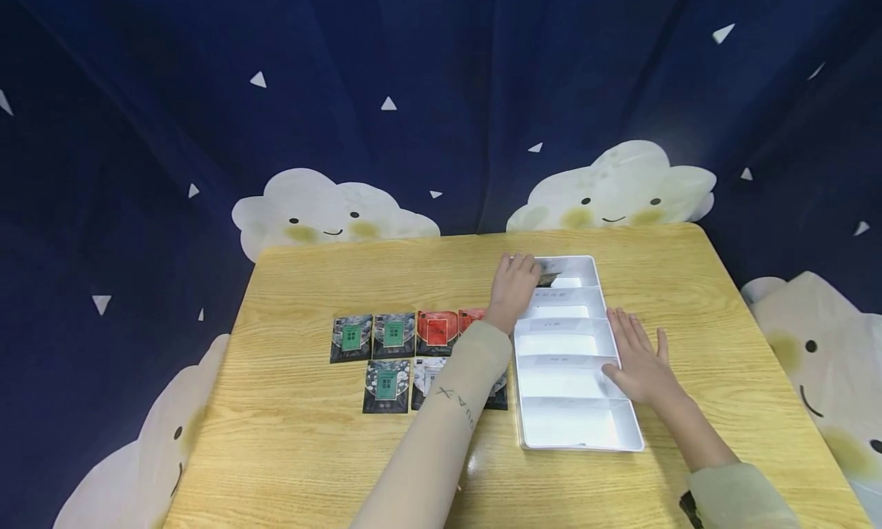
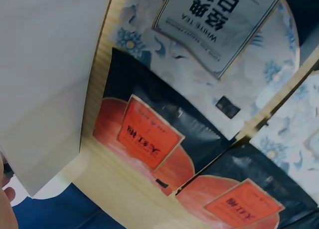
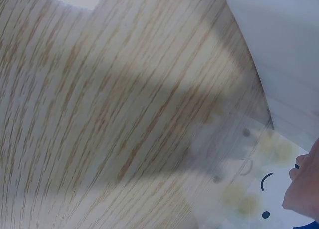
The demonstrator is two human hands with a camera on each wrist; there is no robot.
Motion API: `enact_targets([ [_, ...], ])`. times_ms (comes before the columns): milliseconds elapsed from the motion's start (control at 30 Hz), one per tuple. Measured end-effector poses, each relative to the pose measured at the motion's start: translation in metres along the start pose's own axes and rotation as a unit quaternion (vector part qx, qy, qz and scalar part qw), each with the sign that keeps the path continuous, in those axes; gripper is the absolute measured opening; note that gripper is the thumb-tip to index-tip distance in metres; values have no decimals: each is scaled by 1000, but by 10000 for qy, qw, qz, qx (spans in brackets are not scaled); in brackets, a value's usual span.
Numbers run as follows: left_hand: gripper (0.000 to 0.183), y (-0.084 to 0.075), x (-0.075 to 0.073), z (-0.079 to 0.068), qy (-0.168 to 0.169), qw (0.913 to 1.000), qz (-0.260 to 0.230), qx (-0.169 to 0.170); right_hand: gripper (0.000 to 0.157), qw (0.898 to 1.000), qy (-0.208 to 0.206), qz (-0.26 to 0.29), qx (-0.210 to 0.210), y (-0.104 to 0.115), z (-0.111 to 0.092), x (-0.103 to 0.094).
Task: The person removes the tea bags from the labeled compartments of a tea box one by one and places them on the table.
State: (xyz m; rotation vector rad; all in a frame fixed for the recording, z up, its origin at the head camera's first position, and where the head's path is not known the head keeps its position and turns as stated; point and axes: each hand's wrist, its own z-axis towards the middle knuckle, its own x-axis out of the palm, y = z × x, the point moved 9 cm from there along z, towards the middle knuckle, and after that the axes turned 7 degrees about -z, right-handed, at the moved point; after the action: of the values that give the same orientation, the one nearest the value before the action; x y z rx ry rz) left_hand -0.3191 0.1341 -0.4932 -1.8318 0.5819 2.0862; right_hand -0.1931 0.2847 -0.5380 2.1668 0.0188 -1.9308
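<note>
We see the left hand (image 1: 513, 286) pinching a dark tea packet (image 1: 549, 278) in the far compartment of white tray (image 1: 623, 418); right hand (image 1: 637, 358) lies flat, fingers apart, on tray's rim.

Left forearm (image 1: 455, 391) covers part of the white sachets (image 1: 427, 380) and one red sachet (image 1: 470, 320). Dark sachet (image 1: 549, 275) in tray (image 1: 623, 406) mostly hidden under left hand (image 1: 513, 288). Tray labels (image 1: 553, 294) too small to read. Wrist views blurred.
</note>
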Motion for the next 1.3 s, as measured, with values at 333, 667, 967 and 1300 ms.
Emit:
enact_targets([
  [333,27,2,-9,-9,-547,9984,-144,49,88,10000,31,20,-6,0,-1,0],
  [667,21,7,-39,-21,-1769,9834,-396,44,89,10000,57,32,-11,-1,-1,-1],
  [967,23,9,-68,-44,-2750,9585,-653,381,88,10000,54,21,-3,0,-1,-1],
  [1300,24,27,-79,-82,-3015,9473,-920,569,89,9999,47,107,-1,0,0,-1],
])
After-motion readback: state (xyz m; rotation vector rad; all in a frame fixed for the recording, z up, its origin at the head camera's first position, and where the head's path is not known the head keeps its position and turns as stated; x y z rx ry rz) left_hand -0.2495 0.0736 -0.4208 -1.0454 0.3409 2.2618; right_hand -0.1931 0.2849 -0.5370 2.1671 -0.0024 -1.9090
